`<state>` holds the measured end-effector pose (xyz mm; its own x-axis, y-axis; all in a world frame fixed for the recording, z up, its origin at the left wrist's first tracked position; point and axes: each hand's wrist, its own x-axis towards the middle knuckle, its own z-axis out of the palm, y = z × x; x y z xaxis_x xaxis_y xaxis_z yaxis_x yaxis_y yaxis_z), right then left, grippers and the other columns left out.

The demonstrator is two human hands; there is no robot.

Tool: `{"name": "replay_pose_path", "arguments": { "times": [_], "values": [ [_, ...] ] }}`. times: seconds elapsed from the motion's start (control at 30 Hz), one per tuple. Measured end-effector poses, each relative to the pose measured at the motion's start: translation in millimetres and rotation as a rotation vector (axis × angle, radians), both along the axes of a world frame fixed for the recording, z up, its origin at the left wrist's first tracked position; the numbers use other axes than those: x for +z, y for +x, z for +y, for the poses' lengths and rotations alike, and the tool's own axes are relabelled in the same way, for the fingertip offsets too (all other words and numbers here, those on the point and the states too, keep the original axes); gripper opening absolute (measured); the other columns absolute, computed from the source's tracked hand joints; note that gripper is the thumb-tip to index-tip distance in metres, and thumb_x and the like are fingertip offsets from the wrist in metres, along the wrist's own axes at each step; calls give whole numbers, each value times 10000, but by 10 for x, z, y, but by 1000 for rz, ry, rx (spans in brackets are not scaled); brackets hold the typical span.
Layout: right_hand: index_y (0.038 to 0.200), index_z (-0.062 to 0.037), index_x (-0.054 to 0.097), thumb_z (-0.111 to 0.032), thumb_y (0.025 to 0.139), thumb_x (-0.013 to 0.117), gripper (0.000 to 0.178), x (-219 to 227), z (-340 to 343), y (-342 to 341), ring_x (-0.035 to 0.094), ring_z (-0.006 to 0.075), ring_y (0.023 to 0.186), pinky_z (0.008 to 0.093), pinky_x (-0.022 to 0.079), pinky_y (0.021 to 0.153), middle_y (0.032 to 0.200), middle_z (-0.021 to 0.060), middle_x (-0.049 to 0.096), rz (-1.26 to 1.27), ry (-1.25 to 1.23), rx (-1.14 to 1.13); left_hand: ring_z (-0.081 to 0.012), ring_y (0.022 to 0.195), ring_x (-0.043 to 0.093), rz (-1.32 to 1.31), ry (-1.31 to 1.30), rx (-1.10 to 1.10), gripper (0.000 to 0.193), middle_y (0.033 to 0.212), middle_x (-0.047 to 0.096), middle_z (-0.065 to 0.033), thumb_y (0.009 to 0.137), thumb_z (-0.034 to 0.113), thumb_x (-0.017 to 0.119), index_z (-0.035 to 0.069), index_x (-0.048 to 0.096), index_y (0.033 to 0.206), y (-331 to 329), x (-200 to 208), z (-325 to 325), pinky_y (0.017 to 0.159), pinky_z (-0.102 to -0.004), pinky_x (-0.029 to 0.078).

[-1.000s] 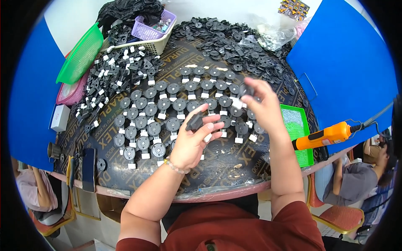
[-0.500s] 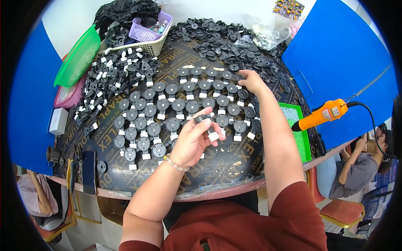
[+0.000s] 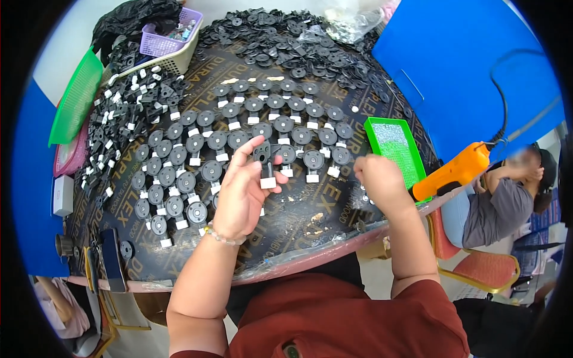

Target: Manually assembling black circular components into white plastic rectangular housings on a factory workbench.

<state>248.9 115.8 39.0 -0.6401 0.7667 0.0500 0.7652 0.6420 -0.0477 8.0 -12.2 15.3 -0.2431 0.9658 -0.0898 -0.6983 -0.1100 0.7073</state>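
My left hand (image 3: 239,194) is closed around a small black plastic bracket (image 3: 261,160) with a white block at its lower end. The bracket stands upright between thumb and fingers, its flat face with round holes showing. My right hand (image 3: 382,182) is curled above the table, left of the green tray (image 3: 422,161); whatever its fingertips pinch is hidden. A few tiny shiny pieces (image 3: 365,196) lie just under those fingers. Beyond both hands, rows of black brackets topped with round discs (image 3: 313,159) cover the middle of the table.
An orange electric screwdriver (image 3: 453,173) hangs by a cord at the right. Heaped black discs (image 3: 286,36) lie at the back; white-tipped brackets (image 3: 131,107) pile up at left. Baskets (image 3: 161,40), a phone (image 3: 112,256) and a blue panel (image 3: 459,71) stand around. Another person (image 3: 498,197) sits at right.
My right hand has come back from the far end of the disc rows to beside the green tray and closed. My left hand has turned the bracket upright. The whole view has shifted.
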Motion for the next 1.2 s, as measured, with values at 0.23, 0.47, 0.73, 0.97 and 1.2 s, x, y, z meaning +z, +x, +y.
{"name": "replay_pose_path", "arguments": {
  "times": [0.23, 0.47, 0.73, 0.97, 1.2],
  "values": [
    [769, -29, 659, 14, 757, 578, 92, -368, -86, 280, 672, 352, 760, 439, 558, 696, 792, 166, 653, -75, 41, -10, -244, 894, 680, 120, 8, -36, 465, 1150, 610, -167, 961, 26, 421, 67, 389, 1422, -12, -70, -8, 748, -336, 559],
    [813, -26, 639, 3, 763, 575, 86, -404, -65, 287, 664, 345, 784, 441, 548, 697, 807, 174, 644, 26, 53, 9, -252, 920, 680, 130, 4, -26, 457, 1141, 616, -158, 965, 28, 419, 64, 389, 1420, -9, -89, -6, 769, -349, 562],
    [890, -31, 603, 47, 727, 698, 204, -80, -60, 51, 642, 226, 718, 308, 527, 674, 802, 93, 637, 664, -219, 78, -237, 941, 691, 206, -26, -74, 498, 1059, 628, -118, 937, -1, 580, 67, 394, 1394, 70, -131, 13, 775, -295, 579],
    [946, -29, 600, 38, 747, 680, 226, 142, -147, -583, 645, 188, 773, 306, 528, 702, 864, 73, 639, 794, -358, 463, -195, 918, 672, 223, -90, -183, 421, 1099, 650, -115, 914, -9, 597, 67, 443, 1299, 97, -175, -25, 774, -263, 536],
    [976, -31, 598, 30, 759, 685, 241, 209, -155, -883, 644, 266, 792, 352, 537, 699, 864, 98, 635, 634, -179, 687, -91, 930, 659, 229, -64, -149, 439, 1049, 672, -67, 929, 28, 608, 80, 434, 1328, 69, -264, 10, 645, -186, 419]
  ]
}}
